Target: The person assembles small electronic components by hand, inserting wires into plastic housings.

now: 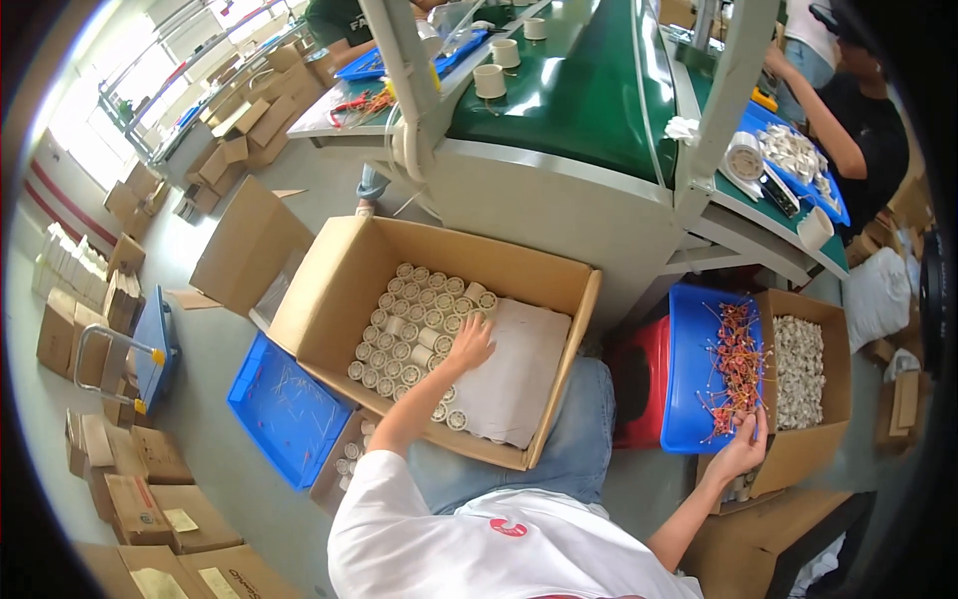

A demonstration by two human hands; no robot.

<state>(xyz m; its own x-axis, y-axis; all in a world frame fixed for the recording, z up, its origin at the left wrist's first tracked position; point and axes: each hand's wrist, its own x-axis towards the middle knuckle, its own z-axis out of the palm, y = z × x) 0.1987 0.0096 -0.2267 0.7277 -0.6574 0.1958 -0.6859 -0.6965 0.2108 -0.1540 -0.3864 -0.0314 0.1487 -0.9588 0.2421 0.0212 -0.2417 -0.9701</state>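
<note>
My left hand point(471, 344) reaches into a large open cardboard box point(526, 262) with its fingers stretched out. It touches small white cylindrical parts point(410, 348), which stand in close rows in the left part of the box; a few lie on their sides. A pale cardboard sheet point(519, 371) covers the right part. Off to the right, my right hand point(740, 446) is at the near edge of a blue tray point(684, 374). Its fingers are closed at the end of a heap of red and orange wires point(736, 354), seemingly pinching some.
Ahead is a green conveyor belt point(589, 90) carrying white cups point(489, 82), framed by metal posts. A box of small white pieces point(800, 369) adjoins the wire tray. An empty-looking blue tray point(289, 409) lies left. Two co-workers sit at the benches; a trolley point(152, 349) stands far left.
</note>
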